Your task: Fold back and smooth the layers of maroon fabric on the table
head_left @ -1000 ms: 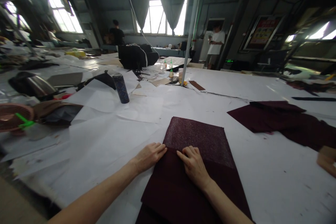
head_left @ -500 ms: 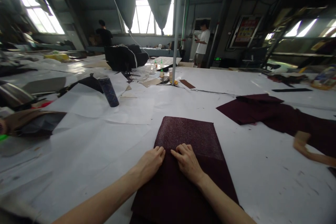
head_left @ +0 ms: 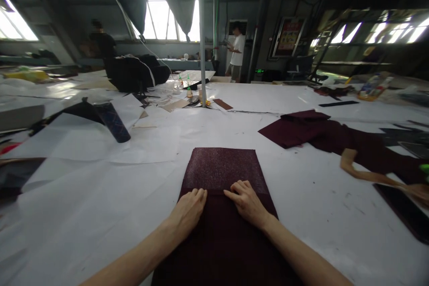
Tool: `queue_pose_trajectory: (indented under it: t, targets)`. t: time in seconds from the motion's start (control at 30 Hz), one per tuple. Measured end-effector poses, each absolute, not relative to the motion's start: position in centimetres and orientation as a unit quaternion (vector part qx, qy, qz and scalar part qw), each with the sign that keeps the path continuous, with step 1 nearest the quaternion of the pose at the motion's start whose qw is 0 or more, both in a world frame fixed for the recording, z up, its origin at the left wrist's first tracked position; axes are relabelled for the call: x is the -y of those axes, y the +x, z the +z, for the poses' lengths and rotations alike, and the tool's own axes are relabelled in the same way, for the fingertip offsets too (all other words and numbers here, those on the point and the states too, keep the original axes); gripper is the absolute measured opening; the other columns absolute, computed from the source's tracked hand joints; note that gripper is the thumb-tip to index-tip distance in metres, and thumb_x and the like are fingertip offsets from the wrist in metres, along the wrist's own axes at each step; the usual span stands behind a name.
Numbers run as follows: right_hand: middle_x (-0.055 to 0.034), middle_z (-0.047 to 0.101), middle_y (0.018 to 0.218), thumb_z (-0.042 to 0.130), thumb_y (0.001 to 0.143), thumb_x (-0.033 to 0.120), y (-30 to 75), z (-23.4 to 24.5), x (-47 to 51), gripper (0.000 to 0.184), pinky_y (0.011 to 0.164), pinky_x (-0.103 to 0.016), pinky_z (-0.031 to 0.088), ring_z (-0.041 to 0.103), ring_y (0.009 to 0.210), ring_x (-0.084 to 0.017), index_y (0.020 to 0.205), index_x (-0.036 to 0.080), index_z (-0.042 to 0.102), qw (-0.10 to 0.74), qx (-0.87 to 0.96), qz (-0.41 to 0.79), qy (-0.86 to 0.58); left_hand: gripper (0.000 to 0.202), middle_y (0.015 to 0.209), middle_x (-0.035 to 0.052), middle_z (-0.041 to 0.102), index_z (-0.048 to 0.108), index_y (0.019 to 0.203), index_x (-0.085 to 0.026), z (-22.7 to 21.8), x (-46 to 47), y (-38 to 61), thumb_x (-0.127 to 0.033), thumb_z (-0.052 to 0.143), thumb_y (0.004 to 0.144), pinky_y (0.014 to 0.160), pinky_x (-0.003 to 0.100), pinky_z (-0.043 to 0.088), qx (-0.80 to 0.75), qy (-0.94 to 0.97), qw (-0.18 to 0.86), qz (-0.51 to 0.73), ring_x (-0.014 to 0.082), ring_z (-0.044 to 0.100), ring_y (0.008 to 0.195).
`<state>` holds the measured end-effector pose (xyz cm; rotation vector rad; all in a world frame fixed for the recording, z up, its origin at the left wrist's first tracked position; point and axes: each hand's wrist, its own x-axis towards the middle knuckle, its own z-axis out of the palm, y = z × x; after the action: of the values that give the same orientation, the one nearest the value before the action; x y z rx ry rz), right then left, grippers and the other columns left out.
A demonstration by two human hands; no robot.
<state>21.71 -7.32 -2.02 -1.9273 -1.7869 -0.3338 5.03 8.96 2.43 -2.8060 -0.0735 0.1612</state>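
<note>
A dark maroon piece of cloth (head_left: pixel 217 241) lies lengthwise on the white table in front of me, with a speckled, paler far section (head_left: pixel 223 167). A folded edge crosses it where the two sections meet. At the left part of this edge, my left hand (head_left: pixel 189 210) is closed, its fingertips pressed together on the cloth. My right hand (head_left: pixel 246 203) rests further right on the same edge, fingers bent and pinching the cloth, the index finger pointing left. A short stretch of the fold shows between the hands. What lies under the fingertips is hidden.
White sheeting covers the table (head_left: pixel 150 178). More maroon cloth (head_left: pixel 301 129), a tan strip (head_left: pixel 348 161) and a dark phone-like slab (head_left: pixel 398 210) lie right. Left is a dark patterned roll (head_left: pixel 112 123). A pole (head_left: pixel 201 35) rises behind; two people stand far back.
My view has turned to the right. Both hands have shifted rightward along the cloth's fold, and the gap between them is a little wider.
</note>
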Motion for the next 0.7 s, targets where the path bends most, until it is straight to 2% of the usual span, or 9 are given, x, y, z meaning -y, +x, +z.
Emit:
queue_pose_trajectory:
  t: [0.13, 0.23, 0.33, 0.5, 0.7]
  targets:
    - [-0.0053, 0.055, 0.09, 0.048, 0.092, 0.01, 22.7, -2.0, 8.8, 0.028, 0.08, -0.033, 0.032, 0.045, 0.084, -0.016, 0.112, 0.021, 0.063, 0.241, 0.651, -0.141, -0.706, 0.062, 0.101, 0.0118, 0.057, 0.037, 0.14, -0.014, 2.0, -8.4, 5.3, -0.001, 0.041, 0.08, 0.071, 0.036, 0.05, 0.035, -0.983, 0.172, 0.051, 0.0245, 0.056, 0.086]
    - [-0.0048, 0.055, 0.089, 0.047, 0.093, 0.011, 23.5, -2.1, 9.8, 0.028, 0.08, -0.034, 0.031, 0.045, 0.083, -0.016, 0.113, 0.022, 0.062, 0.236, 0.65, -0.149, -0.707, 0.057, 0.106, 0.0132, 0.057, 0.042, 0.135, -0.009, 1.8, -8.1, 5.7, 0.0, 0.04, 0.079, 0.077, 0.037, 0.05, 0.018, -0.984, 0.172, 0.043, 0.0248, 0.055, 0.091]
    - [-0.0047, 0.055, 0.088, 0.046, 0.093, 0.011, 24.1, -2.3, 10.6, 0.028, 0.079, -0.034, 0.03, 0.045, 0.082, -0.016, 0.113, 0.022, 0.062, 0.23, 0.65, -0.152, -0.708, 0.056, 0.109, 0.0145, 0.056, 0.043, 0.134, -0.006, 1.8, -7.7, 6.2, 0.0, 0.041, 0.079, 0.077, 0.034, 0.05, 0.002, -0.985, 0.165, 0.055, 0.0237, 0.055, 0.093]
    - [-0.0049, 0.055, 0.088, 0.044, 0.094, 0.012, 24.9, -2.6, 11.5, 0.029, 0.08, -0.035, 0.03, 0.045, 0.082, -0.016, 0.114, 0.022, 0.062, 0.23, 0.656, -0.145, -0.705, 0.065, 0.104, 0.0108, 0.058, 0.034, 0.142, -0.019, 2.6, -6.6, 7.2, -0.001, 0.041, 0.081, 0.073, 0.033, 0.049, 0.02, -0.983, 0.172, 0.061, 0.0223, 0.057, 0.088]
    - [-0.0041, 0.055, 0.087, 0.044, 0.093, 0.011, 25.4, -2.3, 12.5, 0.029, 0.079, -0.035, 0.03, 0.045, 0.083, -0.016, 0.111, 0.022, 0.063, 0.223, 0.659, -0.132, -0.706, 0.053, 0.109, 0.0129, 0.057, 0.047, 0.131, -0.008, 2.5, -6.0, 8.4, 0.001, 0.039, 0.079, 0.079, 0.033, 0.049, -0.03, -0.986, 0.156, 0.056, 0.0224, 0.055, 0.092]
